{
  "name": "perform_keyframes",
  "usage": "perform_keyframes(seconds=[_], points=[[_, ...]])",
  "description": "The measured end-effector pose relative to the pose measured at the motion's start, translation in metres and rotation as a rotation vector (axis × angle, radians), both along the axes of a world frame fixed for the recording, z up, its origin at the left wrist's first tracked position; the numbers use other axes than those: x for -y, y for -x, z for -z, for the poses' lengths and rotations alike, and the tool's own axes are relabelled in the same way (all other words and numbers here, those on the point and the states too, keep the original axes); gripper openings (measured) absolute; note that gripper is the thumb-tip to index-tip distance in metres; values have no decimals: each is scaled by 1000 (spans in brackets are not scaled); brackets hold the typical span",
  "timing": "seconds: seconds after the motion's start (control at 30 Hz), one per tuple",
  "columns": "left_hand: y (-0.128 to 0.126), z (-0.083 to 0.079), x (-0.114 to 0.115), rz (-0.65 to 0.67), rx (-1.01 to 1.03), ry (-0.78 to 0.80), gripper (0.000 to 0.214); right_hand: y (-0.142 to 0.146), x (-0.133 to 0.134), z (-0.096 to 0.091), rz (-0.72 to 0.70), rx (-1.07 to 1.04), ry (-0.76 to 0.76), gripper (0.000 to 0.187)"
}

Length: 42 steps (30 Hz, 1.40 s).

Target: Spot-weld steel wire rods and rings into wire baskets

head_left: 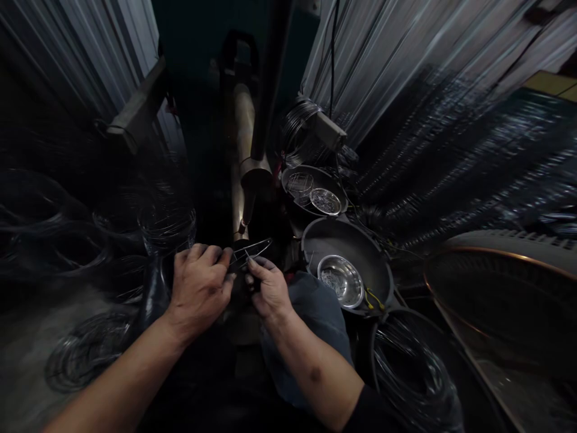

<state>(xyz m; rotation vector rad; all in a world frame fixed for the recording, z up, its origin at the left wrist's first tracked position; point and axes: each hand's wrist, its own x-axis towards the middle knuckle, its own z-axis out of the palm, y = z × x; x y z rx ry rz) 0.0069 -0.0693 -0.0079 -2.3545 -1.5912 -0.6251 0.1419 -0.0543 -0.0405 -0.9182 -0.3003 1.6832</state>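
My left hand (202, 288) is closed, its fingertips gripping the left side of a small bent-wire frame (256, 246). My right hand (271, 287) pinches the near right part of the same frame between thumb and fingers. The frame is thin, shiny metal with crossing wires, and its pointed end sticks out to the right beyond my fingers. Just past it, the copper-coloured tip (243, 227) of what looks like a spot welder's electrode points down, close above the wire. Whether the two touch is too dark to tell. My fingers hide part of the frame.
On the right, a grey basin (311, 234) holds a steel bowl (341, 281) of small wire pieces; another basin (293, 174) behind holds round wire grids. Wire coils (415, 373) lie lower right, below a large fan-like guard (505, 300). More wire coils (90, 349) lie left.
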Motion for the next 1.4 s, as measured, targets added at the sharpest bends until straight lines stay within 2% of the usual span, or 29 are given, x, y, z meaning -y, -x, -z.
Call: perform_keyframes(seconds=[0.23,0.5,0.93,1.07,1.23,1.4], points=[[0,-14,-19,-34,7,106,37,10,-14,-10,85,-39,-22,22],[0,-34,-36,-51,5,241,31,13,-28,-21,113,4,4,18],[4,-43,-50,-54,62,386,26,14,-36,-24,89,-28,-8,15],[5,-42,-52,-53,39,371,28,12,-31,-20,65,7,-16,17],[8,-42,-62,-81,25,349,29,15,-10,-7,30,112,-94,24],[11,-44,-73,-116,27,375,30,23,7,4,-23,186,-77,29]])
